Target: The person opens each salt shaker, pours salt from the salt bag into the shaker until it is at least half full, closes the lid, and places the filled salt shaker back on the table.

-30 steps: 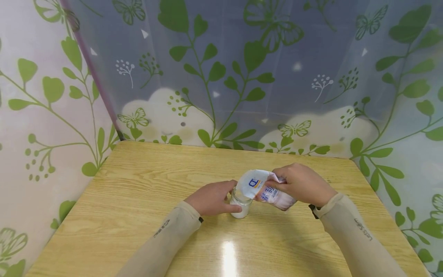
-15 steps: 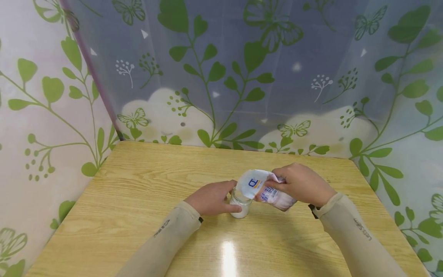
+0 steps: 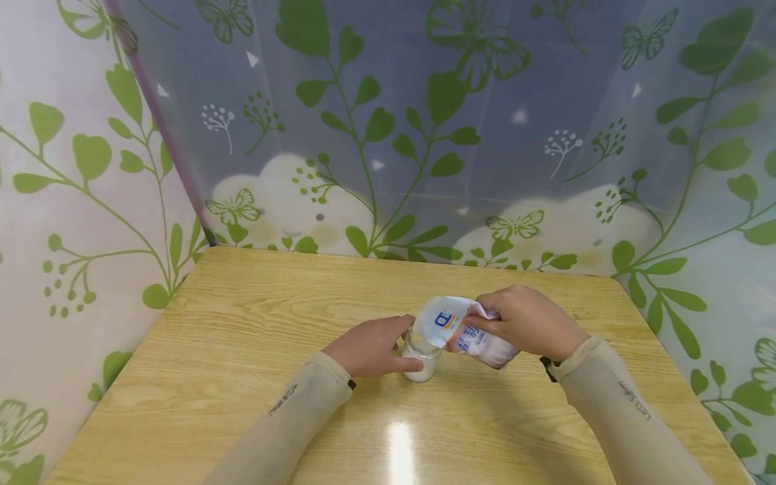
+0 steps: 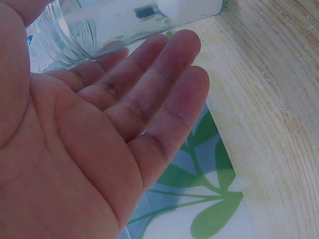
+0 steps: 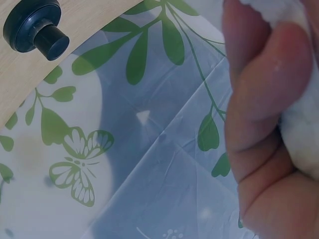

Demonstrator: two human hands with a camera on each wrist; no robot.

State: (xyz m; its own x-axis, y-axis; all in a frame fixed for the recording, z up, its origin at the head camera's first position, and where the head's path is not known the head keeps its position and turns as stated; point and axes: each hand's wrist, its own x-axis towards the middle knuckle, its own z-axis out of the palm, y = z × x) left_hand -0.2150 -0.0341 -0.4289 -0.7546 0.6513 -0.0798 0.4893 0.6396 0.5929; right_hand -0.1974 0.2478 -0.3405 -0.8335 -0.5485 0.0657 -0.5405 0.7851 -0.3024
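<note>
A small clear glass jar with white contents in its lower part stands on the wooden table. My left hand holds it from the left, thumb in front and fingers behind; the left wrist view shows the jar against the fingertips. A white and purple salt bag with blue print is tilted over the jar, its open end at the mouth. My right hand grips the bag at its upper right. In the right wrist view, curled fingers press into its pale side. Any stream of salt is hidden.
White grains lie scattered on the wooden table. The right wrist view shows a black round object with a knob on the table. Leaf-patterned sheets stand behind the table and along both sides.
</note>
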